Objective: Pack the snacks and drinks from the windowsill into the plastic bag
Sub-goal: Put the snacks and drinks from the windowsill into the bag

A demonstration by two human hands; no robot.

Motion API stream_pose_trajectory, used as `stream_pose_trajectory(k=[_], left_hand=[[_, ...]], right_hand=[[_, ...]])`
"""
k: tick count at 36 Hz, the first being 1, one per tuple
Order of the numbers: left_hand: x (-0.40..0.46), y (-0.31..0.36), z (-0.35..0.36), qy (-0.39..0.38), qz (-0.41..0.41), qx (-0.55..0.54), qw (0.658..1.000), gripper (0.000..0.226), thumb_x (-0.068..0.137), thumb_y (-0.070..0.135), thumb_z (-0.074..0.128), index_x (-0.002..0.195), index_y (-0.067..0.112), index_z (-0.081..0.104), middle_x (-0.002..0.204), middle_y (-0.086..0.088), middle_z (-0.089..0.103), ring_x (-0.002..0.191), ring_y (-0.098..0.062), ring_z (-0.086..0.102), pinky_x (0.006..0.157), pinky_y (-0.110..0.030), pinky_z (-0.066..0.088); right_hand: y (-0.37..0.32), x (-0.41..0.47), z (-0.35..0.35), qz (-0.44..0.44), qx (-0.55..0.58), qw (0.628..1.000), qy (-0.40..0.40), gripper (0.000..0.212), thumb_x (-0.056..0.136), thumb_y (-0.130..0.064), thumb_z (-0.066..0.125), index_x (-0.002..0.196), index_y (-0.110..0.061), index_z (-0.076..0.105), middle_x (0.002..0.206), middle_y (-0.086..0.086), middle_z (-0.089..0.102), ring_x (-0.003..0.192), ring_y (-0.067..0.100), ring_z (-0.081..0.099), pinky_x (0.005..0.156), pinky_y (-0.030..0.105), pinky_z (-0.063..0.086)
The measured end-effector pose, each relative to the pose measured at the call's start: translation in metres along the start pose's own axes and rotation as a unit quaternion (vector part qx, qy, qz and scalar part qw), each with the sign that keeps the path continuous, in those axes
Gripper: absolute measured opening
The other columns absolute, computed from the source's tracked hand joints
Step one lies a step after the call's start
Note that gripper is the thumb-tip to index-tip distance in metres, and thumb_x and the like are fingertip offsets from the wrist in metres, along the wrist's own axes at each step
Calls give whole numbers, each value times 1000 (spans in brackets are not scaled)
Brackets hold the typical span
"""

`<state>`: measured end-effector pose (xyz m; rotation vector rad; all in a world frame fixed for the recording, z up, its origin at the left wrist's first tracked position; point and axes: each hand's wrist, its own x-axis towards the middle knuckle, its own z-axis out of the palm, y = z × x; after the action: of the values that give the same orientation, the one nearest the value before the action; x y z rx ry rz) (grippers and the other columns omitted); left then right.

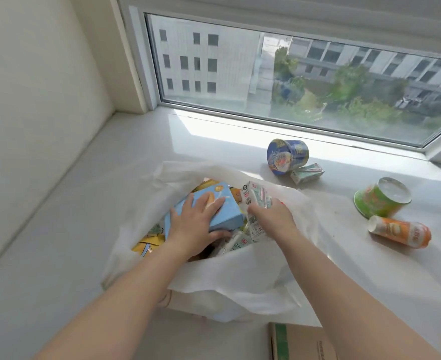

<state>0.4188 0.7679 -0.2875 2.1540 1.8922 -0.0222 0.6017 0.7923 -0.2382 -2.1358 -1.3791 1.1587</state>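
Your white plastic bag [240,279] lies open on the pale windowsill [71,229]. At the bag's left edge a yellow printed packet [148,244] shows inside. Just right of it, your left hand [197,224] lies on a light blue cardboard box [206,209] in the bag's mouth, fingers flat on top, thumb curled under its edge. Right again, your right hand [272,219] grips one white drink carton [255,201] over the bag; more cartons lie beneath. Beyond the bag to the right, four things remain on the sill: one blue noodle cup [287,155] on its side, one small green-white carton [307,173] touching it, one green cup [382,197], one orange tube [400,232].
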Motion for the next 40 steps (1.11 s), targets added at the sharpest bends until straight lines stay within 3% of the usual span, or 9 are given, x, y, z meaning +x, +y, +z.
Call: stream_pose_trajectory(k=[5,14,19,23,26,31,35,38,40], left_hand=[[-1,-21,24,-6,-53,-13,998,79,89,57,46,144,48,-11,156,7,-23,143,-25,-21,110,-59,16],[7,-24,23,-37,-61,16,997,76,93,53,42,145,46,-14,156,4,-24,144,-27,-17,112,-59,16],[12,-15,7,-68,-61,-3,996,77,90,60,41,147,43,-8,157,4,-17,146,-26,-11,113,-55,16],[3,15,-12,-52,-13,-11,998,70,91,55,45,150,32,14,158,0,4,146,-20,5,115,-44,22],[-15,54,-13,50,63,-65,995,45,93,36,51,136,22,47,146,-2,40,140,-23,29,110,-38,31],[-51,120,17,235,256,-167,923,28,83,11,52,106,8,67,107,-4,67,105,-23,56,93,-33,45],[-77,160,55,186,357,-211,891,26,81,7,52,100,8,70,99,-4,69,93,-20,59,78,-25,46],[-89,180,80,89,349,-182,915,26,82,13,53,103,15,68,100,1,68,85,-20,65,67,-26,49],[-96,196,94,-36,301,-148,941,36,88,18,54,124,21,57,120,5,60,102,-19,61,75,-28,49]], right_hand=[[-8,13,4,-38,-139,990,-10,54,80,-40,56,129,-18,47,120,7,55,107,26,55,84,34,46],[-13,15,52,-129,-384,914,-12,55,99,-33,31,150,-19,17,148,14,29,133,31,29,104,41,32],[-13,22,33,-123,-316,939,-63,40,98,-26,29,134,-14,41,136,15,42,122,35,38,96,44,38],[-1,1,12,-195,-284,939,-20,32,99,-14,33,117,-5,57,120,15,55,114,34,48,89,37,37],[24,-13,2,-231,-199,951,43,32,96,-17,40,117,-8,62,121,13,55,119,31,44,95,36,35],[91,-43,-24,-252,-110,946,174,27,84,-4,48,102,-7,69,104,12,62,101,31,52,80,30,38],[164,-63,-51,-170,-111,955,216,30,85,1,47,104,-10,67,106,9,60,101,28,51,78,25,35],[221,-79,-66,-62,-121,973,188,31,89,-3,44,110,-14,64,116,5,56,111,23,46,83,27,36],[254,-91,-72,2,-124,979,164,31,91,-8,43,114,-15,61,121,4,53,116,21,42,85,27,37]])
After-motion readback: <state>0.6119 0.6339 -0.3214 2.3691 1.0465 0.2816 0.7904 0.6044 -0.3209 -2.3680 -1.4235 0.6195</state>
